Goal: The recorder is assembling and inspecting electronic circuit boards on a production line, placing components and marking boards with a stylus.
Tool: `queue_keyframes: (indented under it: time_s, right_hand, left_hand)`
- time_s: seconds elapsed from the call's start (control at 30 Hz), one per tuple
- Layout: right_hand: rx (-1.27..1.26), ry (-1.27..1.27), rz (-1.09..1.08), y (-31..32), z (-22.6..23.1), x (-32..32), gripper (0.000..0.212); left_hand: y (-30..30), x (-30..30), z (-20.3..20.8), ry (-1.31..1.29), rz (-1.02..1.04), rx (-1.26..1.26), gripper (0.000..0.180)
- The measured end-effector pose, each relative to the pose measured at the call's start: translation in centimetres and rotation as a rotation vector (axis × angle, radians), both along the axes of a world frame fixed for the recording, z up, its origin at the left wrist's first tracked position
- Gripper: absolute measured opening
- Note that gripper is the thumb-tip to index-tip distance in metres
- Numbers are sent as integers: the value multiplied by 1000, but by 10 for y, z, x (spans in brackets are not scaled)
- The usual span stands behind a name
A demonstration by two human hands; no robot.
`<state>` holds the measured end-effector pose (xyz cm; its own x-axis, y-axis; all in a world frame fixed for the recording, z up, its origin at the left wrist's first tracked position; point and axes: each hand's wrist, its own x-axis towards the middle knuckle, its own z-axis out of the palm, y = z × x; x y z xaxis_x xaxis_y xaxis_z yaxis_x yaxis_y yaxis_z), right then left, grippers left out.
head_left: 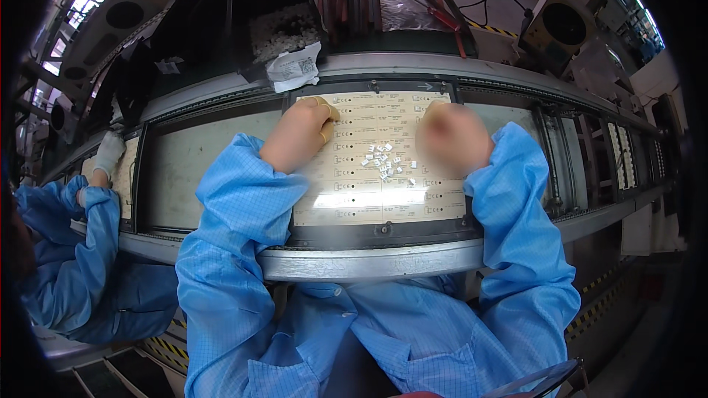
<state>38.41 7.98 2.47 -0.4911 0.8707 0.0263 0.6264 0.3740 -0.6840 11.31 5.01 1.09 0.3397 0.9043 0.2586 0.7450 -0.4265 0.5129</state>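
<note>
i see small white plastic connectors [384, 175] strewn on cream rectangular circuit-board panel [354, 214], bodyward between hands, nearer right hand [453, 136]. left hand [299, 133] curled, right blurred; cannot tell either's grasp.

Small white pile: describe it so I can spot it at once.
Find the dark frame around the cream panel at mid-picture. On that panel, between the left hand and right hand and slightly lower, lies the small white pile. Unlike the flat printed rows around it, it is loose, scattered pieces.
</note>
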Motion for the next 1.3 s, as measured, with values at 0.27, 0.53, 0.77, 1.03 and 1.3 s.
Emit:
queue_keyframes:
  time_s: [0.27, 0.53, 0.77, 1.03, 1.3]
  right_hand:
    - [-75, 28, -114, 10, 4, 7, 17]
    - [55, -35, -59, 18, -12, 7, 19]
    - [158, -80, -52, 23, -21, 11, 15]
    - [243, -121, -26, 21, -22, 9, 13]
    - [314, -196, 64, 22, -22, 12, 13]
  left_hand:
    - [4, 0, -5, 144, -71, 98, 13]
    - [-1, 5, -3, 122, -19, 79, 16]
    - [-32, 35, 20, 88, 19, -143, 26]
    - [-42, 49, -2, -58, -36, -145, 22]
    - [-42, 52, 6, -131, -7, -159, 17]
